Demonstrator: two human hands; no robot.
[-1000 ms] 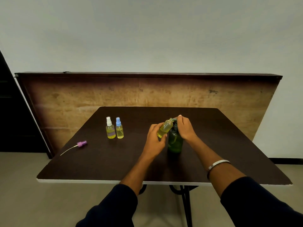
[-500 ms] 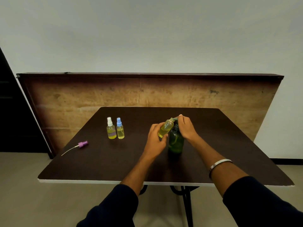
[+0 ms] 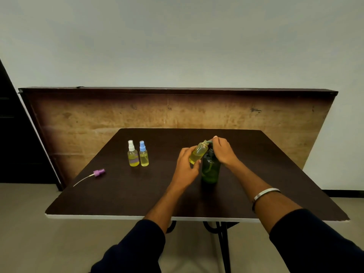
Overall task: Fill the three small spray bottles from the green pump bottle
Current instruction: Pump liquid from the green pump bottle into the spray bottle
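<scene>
At the middle of the dark brown square bench [image 3: 126, 196] stands a translucent dark green plastic pump bottle [image 3: 210, 170], upright. The person's left hand [image 3: 186, 167] has its fingers wrapped around a small clear uncapped spray bottle holding yellow liquid [image 3: 198, 152], tilted so its open neck leans up toward the pump's spout. The right hand [image 3: 223, 151] sits on top of the pump head, its fingers curled over it with one fingertip at the spout beside the small bottle's mouth; the pump head itself is mostly hidden under that hand. A silver bangle [image 3: 264, 195] circles the right forearm, and both arms wear dark sleeves pushed up.

Well to the left, farther back on the bench, two more small bottles of yellow liquid stand upright, just beside each other: one with a white spray cap [image 3: 132, 156] and one with a blue spray cap [image 3: 143, 156]. Nearer the left edge lies a loose purple spray cap with its thin white dip tube [image 3: 98, 172], flat on the surface and apart from everything else. Behind the bench a worn wooden board [image 3: 98, 115] leans against the pale wall.
</scene>
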